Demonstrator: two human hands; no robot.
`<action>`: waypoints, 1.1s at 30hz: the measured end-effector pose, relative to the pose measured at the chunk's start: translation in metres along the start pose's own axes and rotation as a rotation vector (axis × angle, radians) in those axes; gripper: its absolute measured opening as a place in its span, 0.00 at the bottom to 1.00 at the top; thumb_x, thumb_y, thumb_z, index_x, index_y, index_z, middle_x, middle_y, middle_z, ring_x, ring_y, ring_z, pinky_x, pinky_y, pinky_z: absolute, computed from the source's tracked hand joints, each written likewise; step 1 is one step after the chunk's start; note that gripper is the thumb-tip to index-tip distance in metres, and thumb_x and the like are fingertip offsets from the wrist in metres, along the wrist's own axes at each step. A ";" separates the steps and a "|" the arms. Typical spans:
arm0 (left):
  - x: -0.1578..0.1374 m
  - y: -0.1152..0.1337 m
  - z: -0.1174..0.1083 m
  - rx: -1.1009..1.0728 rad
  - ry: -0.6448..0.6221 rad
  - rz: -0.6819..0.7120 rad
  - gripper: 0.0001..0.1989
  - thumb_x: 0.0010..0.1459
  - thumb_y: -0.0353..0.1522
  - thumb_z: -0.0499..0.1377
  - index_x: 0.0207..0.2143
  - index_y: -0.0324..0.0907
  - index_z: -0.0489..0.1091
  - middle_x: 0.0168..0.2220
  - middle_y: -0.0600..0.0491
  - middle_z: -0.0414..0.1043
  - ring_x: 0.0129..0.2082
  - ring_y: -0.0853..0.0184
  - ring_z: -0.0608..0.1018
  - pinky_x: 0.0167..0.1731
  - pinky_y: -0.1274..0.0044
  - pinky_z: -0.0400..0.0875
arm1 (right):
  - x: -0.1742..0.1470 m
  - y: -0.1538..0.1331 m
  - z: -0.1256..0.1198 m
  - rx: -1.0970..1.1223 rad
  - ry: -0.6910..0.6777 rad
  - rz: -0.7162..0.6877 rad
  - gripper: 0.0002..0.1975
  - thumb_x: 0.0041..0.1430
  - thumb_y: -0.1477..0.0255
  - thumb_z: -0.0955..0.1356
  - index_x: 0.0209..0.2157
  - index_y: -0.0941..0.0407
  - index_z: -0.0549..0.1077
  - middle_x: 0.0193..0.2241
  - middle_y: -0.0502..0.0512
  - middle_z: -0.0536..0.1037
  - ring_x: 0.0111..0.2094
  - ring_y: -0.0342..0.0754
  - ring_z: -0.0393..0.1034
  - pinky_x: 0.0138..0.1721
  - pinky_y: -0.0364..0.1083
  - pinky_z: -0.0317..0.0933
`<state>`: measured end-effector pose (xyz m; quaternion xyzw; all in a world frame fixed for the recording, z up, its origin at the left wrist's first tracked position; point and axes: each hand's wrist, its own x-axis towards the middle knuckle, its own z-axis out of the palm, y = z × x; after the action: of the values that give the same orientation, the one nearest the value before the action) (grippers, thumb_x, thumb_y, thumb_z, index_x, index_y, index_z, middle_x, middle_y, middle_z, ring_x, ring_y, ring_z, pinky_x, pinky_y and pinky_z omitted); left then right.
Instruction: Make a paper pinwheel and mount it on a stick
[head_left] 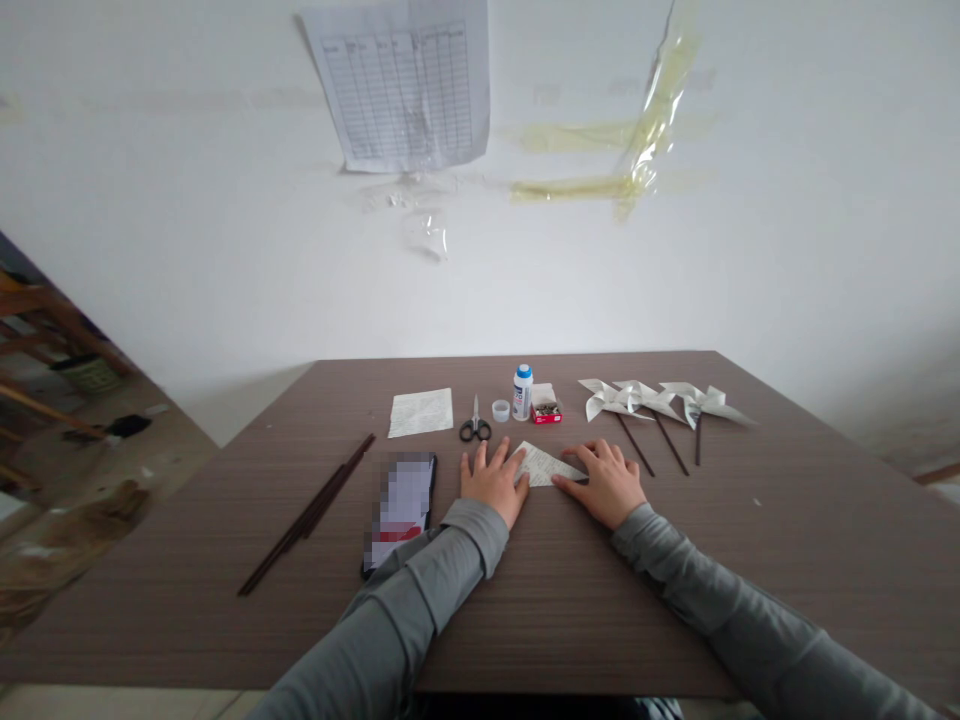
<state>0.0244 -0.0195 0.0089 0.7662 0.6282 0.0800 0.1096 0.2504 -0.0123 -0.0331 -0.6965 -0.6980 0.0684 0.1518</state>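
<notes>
A triangular piece of folded paper [541, 466] with fine print lies flat on the table between my hands. My left hand [493, 482] rests at its left side with the fingers spread, the fingertips and thumb touching the paper's edge. At the right corner is my right hand [611, 485]; its thumb and index finger are apart, with the corner between them, and the other fingers are bent. Just beyond my left hand lie black-handled scissors [475, 428]. A flat printed paper sheet [421, 413] is farther left.
On the brown table [540, 620] stand a white bottle with a blue cap [523, 393], a small clear cup [500, 410] and a red box of small metal pieces [547, 412]. Paper pinwheels [637, 398] lie right. Dark sticks [307, 515] and a phone [401, 505] lie left.
</notes>
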 end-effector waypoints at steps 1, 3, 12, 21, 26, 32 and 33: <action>0.000 0.000 0.000 0.002 -0.007 -0.002 0.32 0.87 0.36 0.61 0.87 0.59 0.79 0.92 0.48 0.70 0.92 0.35 0.68 0.91 0.35 0.63 | 0.000 0.003 0.000 -0.014 0.017 0.016 0.22 0.80 0.55 0.79 0.70 0.41 0.91 0.68 0.64 0.85 0.72 0.72 0.78 0.71 0.69 0.71; 0.000 0.000 0.000 0.004 -0.020 -0.005 0.32 0.87 0.36 0.60 0.88 0.58 0.78 0.93 0.48 0.69 0.93 0.36 0.66 0.91 0.35 0.61 | -0.001 0.008 0.002 -0.038 0.041 0.042 0.23 0.79 0.56 0.79 0.70 0.41 0.91 0.68 0.64 0.85 0.73 0.73 0.77 0.71 0.71 0.71; 0.000 0.000 0.001 0.020 -0.006 -0.005 0.31 0.87 0.36 0.61 0.86 0.60 0.79 0.92 0.49 0.71 0.92 0.37 0.68 0.91 0.36 0.64 | -0.003 0.021 0.008 -0.023 0.035 0.036 0.24 0.81 0.56 0.75 0.72 0.40 0.90 0.70 0.64 0.84 0.75 0.74 0.74 0.74 0.72 0.70; -0.001 -0.002 0.000 0.007 -0.010 -0.010 0.32 0.87 0.36 0.61 0.87 0.60 0.79 0.92 0.49 0.70 0.93 0.37 0.68 0.91 0.36 0.62 | 0.004 0.049 0.003 0.039 -0.057 0.014 0.27 0.82 0.54 0.73 0.75 0.35 0.88 0.71 0.63 0.82 0.76 0.76 0.74 0.72 0.75 0.72; 0.000 -0.003 0.001 0.000 -0.009 -0.013 0.32 0.87 0.36 0.61 0.87 0.59 0.79 0.92 0.48 0.70 0.92 0.37 0.68 0.91 0.36 0.62 | 0.003 0.047 -0.002 0.018 -0.037 0.041 0.27 0.80 0.60 0.73 0.74 0.31 0.89 0.70 0.60 0.83 0.74 0.75 0.76 0.71 0.72 0.75; 0.001 0.000 0.000 -0.004 -0.026 -0.019 0.33 0.86 0.36 0.61 0.88 0.56 0.78 0.93 0.46 0.68 0.93 0.36 0.67 0.92 0.36 0.61 | 0.000 0.046 0.003 0.079 -0.017 -0.069 0.31 0.78 0.68 0.71 0.74 0.29 0.90 0.76 0.58 0.84 0.78 0.75 0.73 0.75 0.76 0.74; 0.001 0.001 0.001 -0.004 -0.021 -0.019 0.33 0.86 0.36 0.61 0.87 0.57 0.79 0.93 0.47 0.69 0.93 0.36 0.67 0.92 0.36 0.61 | 0.000 0.044 0.004 0.084 -0.006 -0.105 0.31 0.78 0.70 0.70 0.71 0.30 0.92 0.77 0.58 0.84 0.79 0.74 0.73 0.75 0.76 0.73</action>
<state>0.0254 -0.0189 0.0084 0.7607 0.6341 0.0720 0.1183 0.2913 -0.0113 -0.0506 -0.6518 -0.7305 0.0915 0.1820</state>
